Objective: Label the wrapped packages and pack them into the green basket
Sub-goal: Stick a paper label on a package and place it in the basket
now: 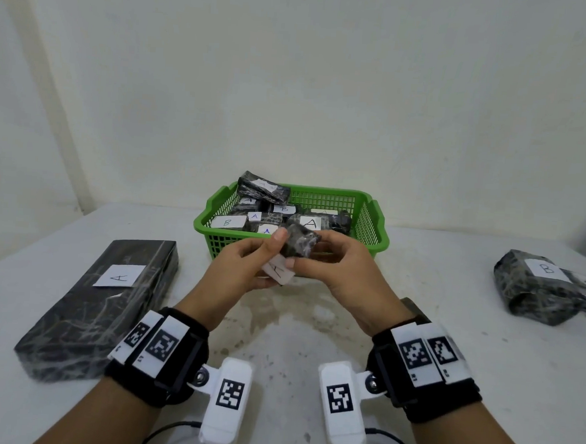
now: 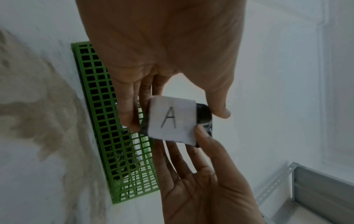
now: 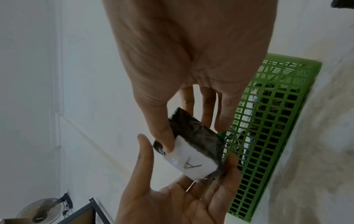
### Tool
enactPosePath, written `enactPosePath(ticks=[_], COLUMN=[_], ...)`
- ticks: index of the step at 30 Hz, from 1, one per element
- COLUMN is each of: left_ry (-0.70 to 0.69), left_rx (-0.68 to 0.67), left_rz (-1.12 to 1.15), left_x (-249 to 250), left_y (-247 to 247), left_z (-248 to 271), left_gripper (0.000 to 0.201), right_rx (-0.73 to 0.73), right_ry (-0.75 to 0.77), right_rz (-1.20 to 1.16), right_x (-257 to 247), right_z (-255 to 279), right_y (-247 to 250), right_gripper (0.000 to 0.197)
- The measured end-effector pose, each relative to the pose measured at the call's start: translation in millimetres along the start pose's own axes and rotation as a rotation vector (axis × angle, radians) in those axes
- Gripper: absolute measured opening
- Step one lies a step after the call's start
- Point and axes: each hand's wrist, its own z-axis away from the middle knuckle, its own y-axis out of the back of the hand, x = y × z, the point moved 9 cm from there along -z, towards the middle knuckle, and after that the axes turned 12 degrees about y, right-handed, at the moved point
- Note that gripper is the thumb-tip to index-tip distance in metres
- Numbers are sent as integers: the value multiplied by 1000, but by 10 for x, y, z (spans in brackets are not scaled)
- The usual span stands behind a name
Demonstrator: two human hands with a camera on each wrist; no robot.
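A small package in black wrap is held in the air just in front of the green basket, between both hands. My left hand pinches it from the left, thumb on top. My right hand grips it from the right, its thumb pressing the edge of a white paper label marked "A". The left wrist view shows the label flat on the package. In the right wrist view it wraps round one corner of the package. Several labelled packages lie in the basket.
A long black-wrapped box with an "A" label lies on the table at the left. Two wrapped packages marked "B" and "A" lie at the right edge. The basket's mesh wall stands close behind my hands.
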Motion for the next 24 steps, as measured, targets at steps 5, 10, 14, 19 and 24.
enactPosePath(ticks=[5,10,14,19,24], left_ry=[-29,-42,-46,-36,-8], left_rx=[-17,-28,-1,22,43], left_rz=[121,91,32,-16,-82], left_x=[18,36,79,151,219], left_y=[-24,-26,-4,26,106], left_z=[29,49,79,89,59], left_gripper=[56,49,56,54,48], right_rx=[51,41,45,60,46], right_ry=[-110,-113,-89,-106,-141], right_rz=[-264,-233,-188,-187,-153], right_x=[63,57,64,6,2], right_z=[8,-2,-14,-50,-127], right_y=[9,31,85,101,33], right_gripper=[35,23,19,20,20])
